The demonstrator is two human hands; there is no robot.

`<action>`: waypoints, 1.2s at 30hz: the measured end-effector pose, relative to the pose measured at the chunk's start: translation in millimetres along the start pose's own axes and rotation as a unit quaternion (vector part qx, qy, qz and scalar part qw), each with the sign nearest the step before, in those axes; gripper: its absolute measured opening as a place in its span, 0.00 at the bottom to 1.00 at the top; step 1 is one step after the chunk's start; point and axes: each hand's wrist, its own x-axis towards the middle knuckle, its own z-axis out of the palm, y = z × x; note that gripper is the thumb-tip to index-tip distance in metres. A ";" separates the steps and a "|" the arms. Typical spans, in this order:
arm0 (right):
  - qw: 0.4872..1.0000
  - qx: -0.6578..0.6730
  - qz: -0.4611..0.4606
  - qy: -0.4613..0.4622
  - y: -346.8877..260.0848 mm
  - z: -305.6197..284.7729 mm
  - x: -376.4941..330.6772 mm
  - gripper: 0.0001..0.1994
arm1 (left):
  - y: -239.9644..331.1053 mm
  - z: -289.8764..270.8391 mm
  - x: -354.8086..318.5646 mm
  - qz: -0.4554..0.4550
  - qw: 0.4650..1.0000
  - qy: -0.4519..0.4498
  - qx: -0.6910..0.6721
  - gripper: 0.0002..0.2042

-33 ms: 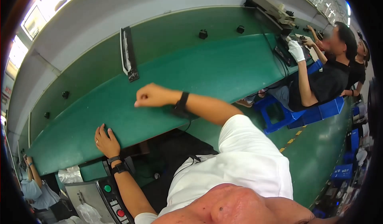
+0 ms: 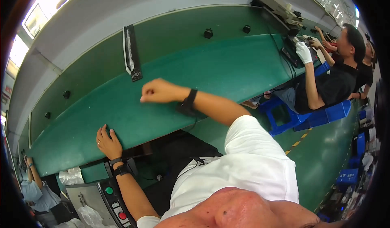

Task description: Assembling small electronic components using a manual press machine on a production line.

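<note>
The right forearm (image 2: pixel 219 107) reaches across the front of the body from a bent elbow, with the right hand (image 2: pixel 159 92) curled loosely, while the left hand (image 2: pixel 109 144) is palm down, its fingers (image 2: pixel 104 133) slightly spread.

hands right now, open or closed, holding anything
Left hand: open, at the near edge of the table, nothing seen in it.
Right hand: loosely closed, fingers curled, nothing seen in it.
</note>
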 end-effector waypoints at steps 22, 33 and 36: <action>0.787 -0.396 0.245 0.404 166.9 -227.9 -30.1 0.14 | 3.5 2.6 -9.8 -0.037 0.999 0.025 -0.013 0.17; 0.968 -0.049 -0.125 0.211 -113.8 -13.8 0.7 0.19 | 122.7 -102.1 -12.1 -0.060 0.698 -0.030 -0.713 0.22; 0.970 -0.021 -0.180 0.161 -139.3 40.4 -7.0 0.19 | 130.8 -128.6 -32.5 -0.128 0.574 -0.064 -0.806 0.25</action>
